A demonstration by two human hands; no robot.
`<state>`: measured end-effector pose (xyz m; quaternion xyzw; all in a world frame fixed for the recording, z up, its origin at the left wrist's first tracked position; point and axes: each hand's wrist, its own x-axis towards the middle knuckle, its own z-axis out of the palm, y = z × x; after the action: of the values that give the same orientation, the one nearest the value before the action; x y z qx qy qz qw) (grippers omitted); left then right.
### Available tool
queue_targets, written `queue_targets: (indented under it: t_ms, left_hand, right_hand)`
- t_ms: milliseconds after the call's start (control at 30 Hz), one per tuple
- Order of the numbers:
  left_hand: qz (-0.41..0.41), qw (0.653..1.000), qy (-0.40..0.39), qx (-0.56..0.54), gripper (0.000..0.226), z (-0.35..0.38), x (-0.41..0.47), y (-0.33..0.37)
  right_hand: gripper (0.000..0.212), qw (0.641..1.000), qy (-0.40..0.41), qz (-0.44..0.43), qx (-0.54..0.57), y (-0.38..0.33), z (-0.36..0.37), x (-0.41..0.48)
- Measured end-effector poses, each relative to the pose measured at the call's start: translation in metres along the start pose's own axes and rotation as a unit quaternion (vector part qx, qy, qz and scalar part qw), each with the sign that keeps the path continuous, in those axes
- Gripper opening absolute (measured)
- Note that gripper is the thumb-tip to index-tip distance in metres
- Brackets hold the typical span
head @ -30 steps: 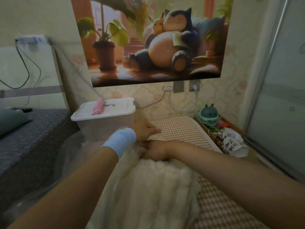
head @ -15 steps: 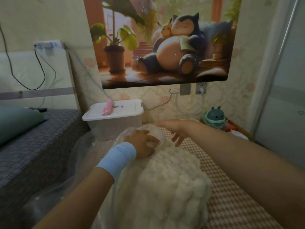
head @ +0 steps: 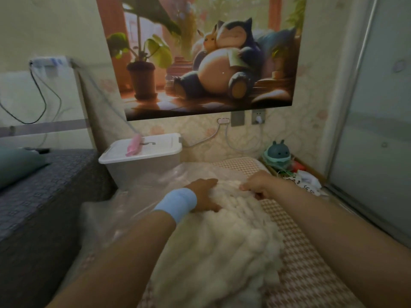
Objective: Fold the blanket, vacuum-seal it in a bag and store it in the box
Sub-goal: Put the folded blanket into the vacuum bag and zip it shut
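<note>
A small bedroom is showing, with a cartoon poster (head: 209,56) hanging on the far wall and a checked mattress (head: 311,274) filling the foreground. A folded, fluffy cream blanket (head: 218,247) is lying on that mattress, its long axis running from the viewer towards the wall. Its far end is pointing into a clear plastic bag (head: 169,181) that is spreading out to the left. The left hand (head: 205,194) (wearing a pale blue wristband (head: 178,203)) is pressing on the blanket with fairly straight fingers. The right hand (head: 260,184) is gripping the blanket's far end with curled fingers. A white lidded box (head: 142,161) is sitting beyond, against the wall. The bulky pile is likely risking a snag at the bag's mouth, since the limp film is offering no firm opening. An uneven push could undo the fold.
</note>
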<state>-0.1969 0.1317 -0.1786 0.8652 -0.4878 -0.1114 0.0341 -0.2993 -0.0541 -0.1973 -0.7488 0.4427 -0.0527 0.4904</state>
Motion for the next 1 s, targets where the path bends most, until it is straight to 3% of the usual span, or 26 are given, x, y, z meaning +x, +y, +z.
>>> queue_targets:
  t_ms: [100,233,333,467,567,667,733,833,867,967,1000]
  left_hand:
    - [0.075,0.997,-0.004,0.035,0.091,-0.006,0.028,0.031]
    - [0.126,0.989,0.018,0.077,0.083,-0.005,0.038,0.056]
    - [0.082,0.986,0.017,0.147,0.077,-0.008,0.023,0.052]
    - [0.011,0.990,-0.001,0.139,0.073,-0.007,-0.013,0.019]
    - [-0.019,0.992,0.104,0.068,0.078,-0.001,-0.051,0.004]
    - [-0.046,0.961,0.271,-0.037,0.053,0.012,-0.090,0.012]
    - [-0.051,0.966,0.241,-0.080,0.042,0.025,-0.109,0.026]
    - [-0.016,0.991,0.108,-0.082,0.091,0.049,-0.123,0.045]
    - [0.009,0.994,0.088,-0.072,0.108,0.056,-0.125,0.051]
    - [0.042,0.996,0.046,-0.071,0.130,0.071,-0.116,0.070]
    - [0.031,0.996,0.046,-0.069,0.133,0.075,-0.107,0.076]
  right_hand:
    - [0.033,0.996,0.062,0.043,0.056,0.037,-0.033,-0.002]
    - [0.041,0.987,0.134,0.043,0.079,0.072,-0.050,-0.017]
    - [0.039,0.981,0.139,0.012,0.134,0.073,-0.043,-0.039]
    - [0.038,0.962,0.062,0.005,0.265,0.057,-0.032,-0.059]
    - [0.039,0.977,0.068,-0.064,0.190,0.056,-0.015,-0.069]
    - [0.073,0.987,0.112,-0.068,0.088,0.083,-0.002,-0.060]
    - [0.074,0.989,0.091,-0.081,0.084,0.124,0.004,-0.010]
    - [0.090,0.982,0.032,-0.095,0.158,0.146,0.010,-0.011]
    - [0.084,0.982,0.009,-0.097,0.162,0.143,0.013,-0.035]
    - [0.029,0.982,-0.024,-0.084,0.165,0.115,0.016,-0.098]
    - [0.024,0.981,-0.030,-0.076,0.176,0.109,0.017,-0.105]
